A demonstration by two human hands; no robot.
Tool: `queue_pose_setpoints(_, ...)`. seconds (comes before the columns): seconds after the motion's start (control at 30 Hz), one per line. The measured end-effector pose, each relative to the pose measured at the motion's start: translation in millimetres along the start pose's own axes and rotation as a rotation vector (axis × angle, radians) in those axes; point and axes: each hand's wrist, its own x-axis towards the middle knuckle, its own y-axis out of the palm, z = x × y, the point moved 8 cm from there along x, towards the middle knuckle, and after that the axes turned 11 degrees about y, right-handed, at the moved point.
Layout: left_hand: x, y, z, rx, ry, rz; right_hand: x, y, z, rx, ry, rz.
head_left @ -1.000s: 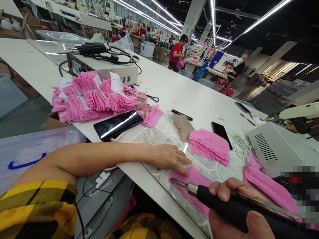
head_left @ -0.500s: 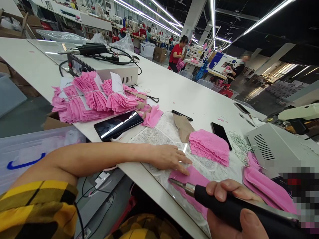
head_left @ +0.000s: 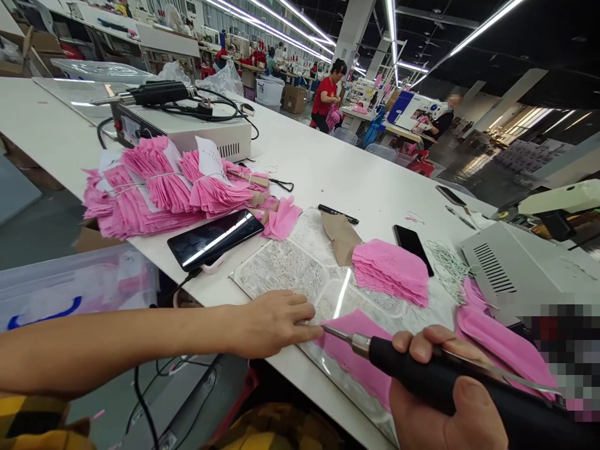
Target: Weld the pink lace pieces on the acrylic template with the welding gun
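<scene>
My right hand is closed around a black handpiece with a slim pointed metal tip, shaped like a soldering iron. A metal strip runs along its handle. The tip is at the left corner of a pink fabric piece lying on a marble-patterned board. My left hand is at the board's near edge, its fingers together and the index fingertip at that same corner, seemingly pinching it; the thumb is hidden. A stack of pink scalloped pieces sits just beyond, beside a brown card-like piece.
Bundled pink pieces and a large phone lie left. Behind them, a second handpiece rests on a control box. Right are another phone, tangled cord and a grey box. A person stands farther off.
My left hand has drawn back left and towards me, from lying flat on the pink piece to its left corner. The handpiece's tip has shifted slightly up towards that corner.
</scene>
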Motion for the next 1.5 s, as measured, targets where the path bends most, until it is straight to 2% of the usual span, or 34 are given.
queue_pose_setpoints(0.27, 1.7, 1.2, 0.7, 0.023, 0.015, 0.010, 2.6, 0.9, -1.3, -0.006, -0.019, 0.044)
queue_pose_setpoints(0.47, 2.1, 0.3, -0.1, 0.014, 0.014, 0.042, 1.2, 9.1, -0.4, -0.025, -0.035, 0.128)
queue_pose_setpoints(0.57, 4.3, -0.9, 1.3, -0.001, -0.007, 0.053, 5.9, 0.5, 7.2, 0.010, -0.038, 0.042)
queue_pose_setpoints(0.67, 10.0, -2.8, 2.7, -0.019, -0.021, 0.054, 17.3, -21.1, 24.5, 0.033, -0.095, -0.108)
queue_pose_setpoints(0.77, 20.4, -6.4, 0.0, -0.041, 0.027, 0.001, 31.7, -41.6, 42.2, 0.005, -0.167, -0.198)
queue_pose_setpoints(0.83, 28.6, -7.4, -2.4, -0.050, 0.076, -0.047, 40.8, -49.7, 46.8, 0.000, -0.180, -0.207)
queue_pose_setpoints(1.0, 46.3, 5.0, -1.7, -0.035, 0.154, -0.077, 54.6, -48.2, 41.8, -0.013, -0.174, -0.126)
queue_pose_setpoints(1.17, 52.2, 18.0, 4.1, -0.036, 0.153, -0.056, 61.4, -43.6, 37.6, -0.017, -0.132, -0.031)
queue_pose_setpoints(1.33, 49.7, 20.0, 6.2, -0.016, 0.131, -0.044, 66.0, -42.9, 38.7, -0.019, -0.111, 0.038)
queue_pose_setpoints(1.5, 49.0, 19.1, 6.7, -0.009, 0.143, -0.059, 68.2, -38.7, 36.7, -0.029, -0.112, 0.043)
